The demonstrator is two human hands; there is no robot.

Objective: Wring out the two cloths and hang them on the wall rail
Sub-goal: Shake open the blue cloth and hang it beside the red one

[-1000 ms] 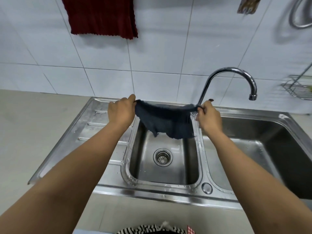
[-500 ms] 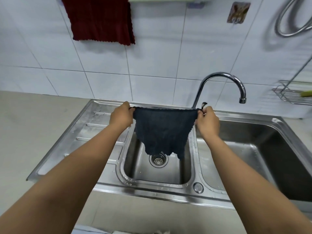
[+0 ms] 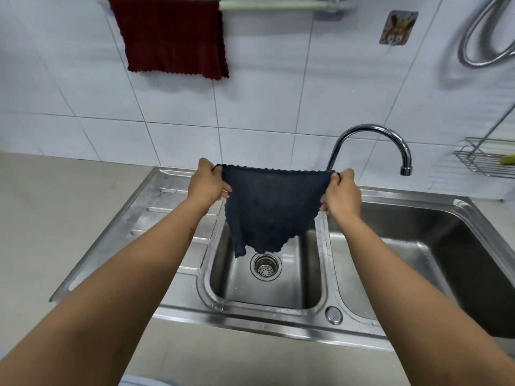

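Observation:
A dark blue cloth [image 3: 267, 207] hangs spread out above the small left basin, its top edge pulled flat. My left hand [image 3: 207, 183] pinches its top left corner and my right hand [image 3: 341, 192] pinches its top right corner. High on the tiled wall runs a pale wall rail [image 3: 278, 5]. A dark red cloth [image 3: 172, 37] is draped over the rail's left part; the stretch to its right is bare.
The steel double sink [image 3: 181, 291] has a drainboard at the left, a drain strainer [image 3: 265, 266] under the cloth and a larger basin at the right. A curved tap [image 3: 370, 132] rises behind my right hand. A wire rack [image 3: 487, 160] and a coiled hose [image 3: 482, 32] are at the right wall.
The blue cloth went from bunched and sagging to stretched flat between my hands, and it is raised a little. The view tilted up, bringing the rail into sight.

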